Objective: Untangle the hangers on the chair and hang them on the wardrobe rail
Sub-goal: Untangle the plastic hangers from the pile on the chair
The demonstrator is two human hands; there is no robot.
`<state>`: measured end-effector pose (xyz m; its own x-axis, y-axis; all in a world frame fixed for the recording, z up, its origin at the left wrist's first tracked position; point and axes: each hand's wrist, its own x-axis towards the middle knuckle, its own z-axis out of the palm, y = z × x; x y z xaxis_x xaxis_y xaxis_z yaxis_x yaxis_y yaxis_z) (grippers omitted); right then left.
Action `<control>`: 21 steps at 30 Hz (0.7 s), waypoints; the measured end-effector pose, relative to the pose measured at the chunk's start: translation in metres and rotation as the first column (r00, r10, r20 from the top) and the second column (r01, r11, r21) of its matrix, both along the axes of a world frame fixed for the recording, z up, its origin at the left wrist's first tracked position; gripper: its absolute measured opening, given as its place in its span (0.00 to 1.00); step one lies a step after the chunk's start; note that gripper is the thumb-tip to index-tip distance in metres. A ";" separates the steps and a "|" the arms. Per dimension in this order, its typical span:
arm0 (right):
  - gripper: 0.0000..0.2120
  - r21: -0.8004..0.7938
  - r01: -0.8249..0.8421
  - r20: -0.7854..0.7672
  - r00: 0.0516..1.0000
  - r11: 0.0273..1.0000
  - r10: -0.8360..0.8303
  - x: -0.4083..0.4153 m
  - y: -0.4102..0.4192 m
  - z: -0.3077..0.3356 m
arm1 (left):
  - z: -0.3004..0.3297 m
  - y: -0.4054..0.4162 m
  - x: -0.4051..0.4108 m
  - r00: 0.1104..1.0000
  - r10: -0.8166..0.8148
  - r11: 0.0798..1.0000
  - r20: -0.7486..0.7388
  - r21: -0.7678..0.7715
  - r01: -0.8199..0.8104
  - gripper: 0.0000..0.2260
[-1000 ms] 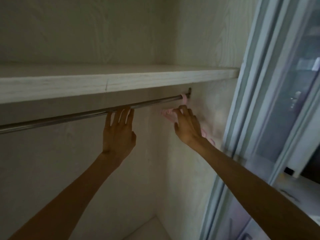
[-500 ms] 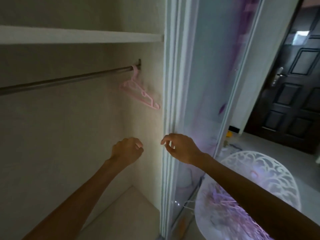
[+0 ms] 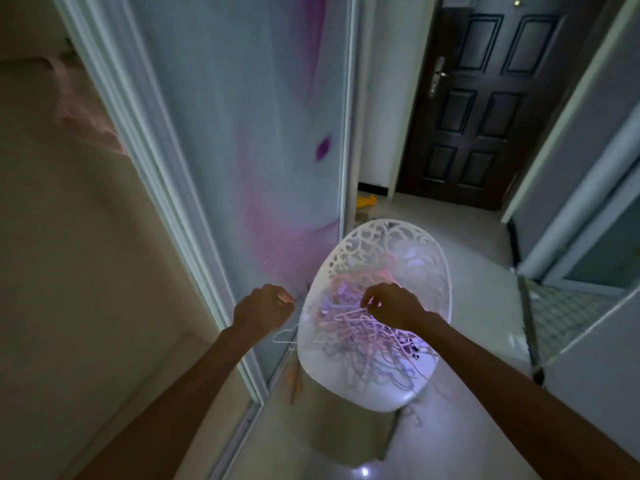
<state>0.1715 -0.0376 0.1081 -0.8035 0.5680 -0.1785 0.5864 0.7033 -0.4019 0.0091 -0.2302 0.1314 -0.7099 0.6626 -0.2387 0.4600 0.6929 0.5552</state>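
Wardrobe sliding door (image 3: 249,126): pale panel with a purple-pink print, far and left of centre, its white frame running down toward you.
Entrance door (image 3: 485,98): dark, panelled, far right.
Chair (image 3: 429,258): white, with a lace-cut back, near centre on the pale floor.
Hangers (image 3: 360,337): a tangled pink and lilac heap on the chair seat.
Your left hand (image 3: 263,311): curled into a fist just left of the chair, holding nothing.
Your right hand (image 3: 393,304): over the heap, fingers loosely bent; contact with the hangers cannot be told.
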 end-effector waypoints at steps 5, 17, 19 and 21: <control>0.10 -0.016 0.108 0.113 0.988 0.994 -0.105 0.028 0.068 -0.044 | -0.043 0.065 -0.002 0.998 -0.038 0.994 0.045 -0.097 0.042 0.11; 0.10 -0.114 0.213 0.306 0.937 0.970 -0.170 -0.003 0.214 -0.149 | -0.177 0.229 -0.072 0.941 0.065 0.987 0.332 -0.162 -0.011 0.14; 0.10 -0.137 0.222 0.324 0.931 0.965 -0.168 -0.006 0.229 -0.170 | -0.199 0.244 -0.076 0.923 0.108 0.984 0.369 -0.174 -0.046 0.15; 0.12 -0.168 0.236 0.341 0.925 0.957 -0.168 -0.014 0.253 -0.196 | -0.230 0.263 -0.079 0.907 0.140 0.982 0.397 -0.175 -0.075 0.18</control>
<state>0.1575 0.2154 -0.0877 -0.5556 0.6367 -0.5348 0.8284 0.4794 -0.2898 -0.0698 0.0330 -0.0991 -0.5945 0.5203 -0.6131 0.1357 0.8164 0.5613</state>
